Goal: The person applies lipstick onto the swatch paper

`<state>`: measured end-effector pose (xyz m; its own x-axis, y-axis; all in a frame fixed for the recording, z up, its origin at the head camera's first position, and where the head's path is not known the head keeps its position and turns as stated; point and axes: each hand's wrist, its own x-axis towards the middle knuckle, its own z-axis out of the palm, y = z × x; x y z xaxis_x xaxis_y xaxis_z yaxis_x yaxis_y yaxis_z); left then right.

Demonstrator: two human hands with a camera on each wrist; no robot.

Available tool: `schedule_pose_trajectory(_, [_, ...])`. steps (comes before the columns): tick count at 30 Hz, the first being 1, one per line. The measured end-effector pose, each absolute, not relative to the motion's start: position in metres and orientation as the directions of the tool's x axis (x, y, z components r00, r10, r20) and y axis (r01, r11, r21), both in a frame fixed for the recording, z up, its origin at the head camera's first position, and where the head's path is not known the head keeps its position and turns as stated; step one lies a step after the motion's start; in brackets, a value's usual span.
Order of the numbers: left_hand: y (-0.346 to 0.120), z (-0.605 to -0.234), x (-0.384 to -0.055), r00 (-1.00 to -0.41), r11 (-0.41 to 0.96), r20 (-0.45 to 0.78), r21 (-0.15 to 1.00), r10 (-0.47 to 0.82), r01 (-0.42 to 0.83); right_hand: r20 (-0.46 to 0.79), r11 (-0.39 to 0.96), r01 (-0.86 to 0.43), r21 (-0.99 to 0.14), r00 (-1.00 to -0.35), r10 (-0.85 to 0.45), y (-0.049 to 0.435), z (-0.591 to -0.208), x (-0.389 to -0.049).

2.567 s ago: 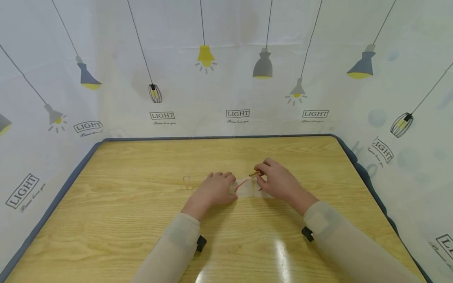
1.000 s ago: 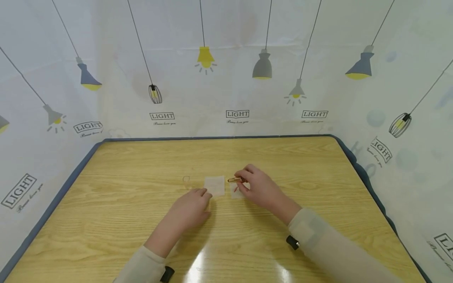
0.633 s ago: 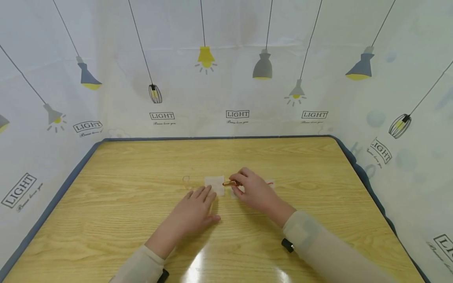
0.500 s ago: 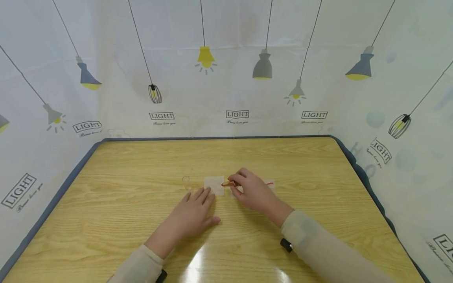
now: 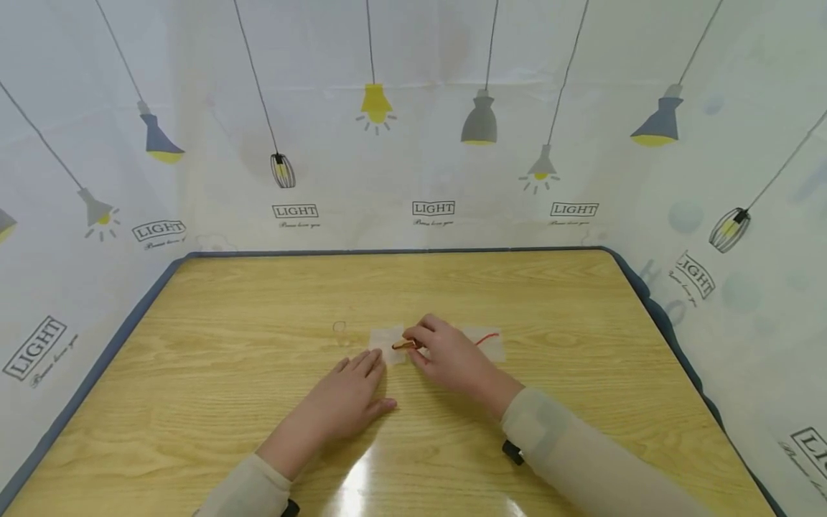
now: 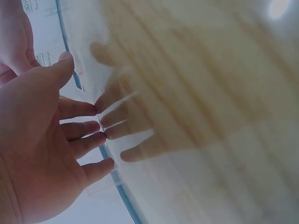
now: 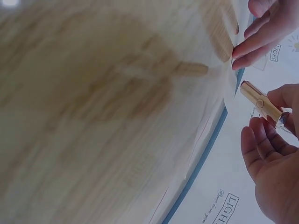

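Note:
A gold lipstick (image 5: pixel 405 345) with a red tip is pinched between the thumb and fingers of my right hand (image 5: pixel 450 357). Its tip points left, over or on a small white paper square (image 5: pixel 381 337). My left hand (image 5: pixel 345 396) lies palm down, its fingertips on that square's near edge and the thumb spread. In the left wrist view the left hand's (image 6: pixel 42 126) fingers are straight. The right wrist view shows the lipstick tube (image 7: pixel 261 103) in the right hand (image 7: pixel 278 172). Another white paper (image 5: pixel 492 350), bearing a red line, is partly hidden behind the right hand.
A small clear object (image 5: pixel 339 327) with a thin outline stands left of the papers. The glossy wooden table (image 5: pixel 226 388) reflects the hands and has a dark blue edge. A white curtain (image 5: pixel 226 122) printed with lamps surrounds it.
My left hand has moved left, off the marked paper, and flattened at the left square's edge. My right hand has carried the lipstick left over that square, which has shifted slightly nearer.

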<state>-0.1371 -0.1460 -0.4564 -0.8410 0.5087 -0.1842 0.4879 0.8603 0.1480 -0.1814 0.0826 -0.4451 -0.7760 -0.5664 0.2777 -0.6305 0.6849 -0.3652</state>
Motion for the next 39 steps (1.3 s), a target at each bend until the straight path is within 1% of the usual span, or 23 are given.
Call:
schedule_pose_trajectory(3, [-0.147,-0.457,-0.137,-0.848,0.862,-0.166,0.156,0.504,0.482,0.297,0.675,-0.656,-0.337,-0.755,-0.585,0.079,-0.445,-0.181])
schedule_pose_trajectory(6, [-0.148,-0.457,-0.137,-0.855,0.867,-0.157,0.161,0.494,0.471,0.299,0.672,-0.663,-0.329,-0.748,-0.592,0.075,-0.447,-0.181])
schedule_pose_trajectory(16, [-0.150,-0.457,-0.139,-0.854,0.876,-0.200,0.168,0.480,0.453,0.198,0.689,-0.627,-0.364,-0.775,-0.600,0.064,-0.452,-0.183])
schedule_pose_trajectory(27, [-0.149,-0.453,-0.139,-0.844,0.870,-0.221,0.182,0.490,0.457,0.162,0.695,-0.610,-0.381,-0.784,-0.600,0.058,-0.453,-0.184])
schedule_pose_trajectory(32, [-0.148,-0.453,-0.139,-0.847,0.875,-0.224,0.174,0.482,0.452,0.155,0.698,-0.619,-0.360,-0.777,-0.610,0.053,-0.454,-0.185])
schedule_pose_trajectory(39, [-0.147,-0.453,-0.139,-0.844,0.871,-0.218,0.161,0.490,0.464,0.170,0.691,-0.654,-0.308,-0.752,-0.637,0.052,-0.453,-0.184])
